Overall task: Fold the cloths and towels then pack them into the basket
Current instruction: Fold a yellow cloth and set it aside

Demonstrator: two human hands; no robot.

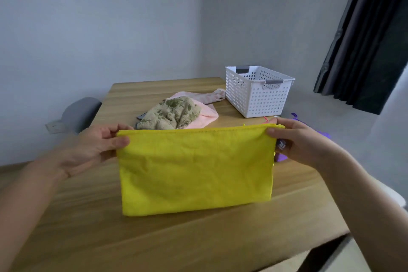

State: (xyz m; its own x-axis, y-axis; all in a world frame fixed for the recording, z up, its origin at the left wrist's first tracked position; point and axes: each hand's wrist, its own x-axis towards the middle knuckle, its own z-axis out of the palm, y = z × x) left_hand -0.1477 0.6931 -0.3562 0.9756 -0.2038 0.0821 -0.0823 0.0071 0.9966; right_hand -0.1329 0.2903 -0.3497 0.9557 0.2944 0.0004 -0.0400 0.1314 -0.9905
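A yellow cloth (195, 170) hangs doubled over in front of me, its lower fold resting on the wooden table (88, 234). My left hand (95, 146) pinches its top left corner and my right hand (298, 141) pinches its top right corner. Behind it lies a crumpled beige floral towel (171, 115) on top of a pink towel (205, 117). A white perforated basket (258, 93) with grey handles stands at the far right of the table and looks empty.
A purple cloth (281, 157) lies by the table's right edge, mostly hidden behind my right hand. A grey chair back (80, 112) stands at the table's far left. Dark curtains (371, 40) hang at the right. Walls close the back.
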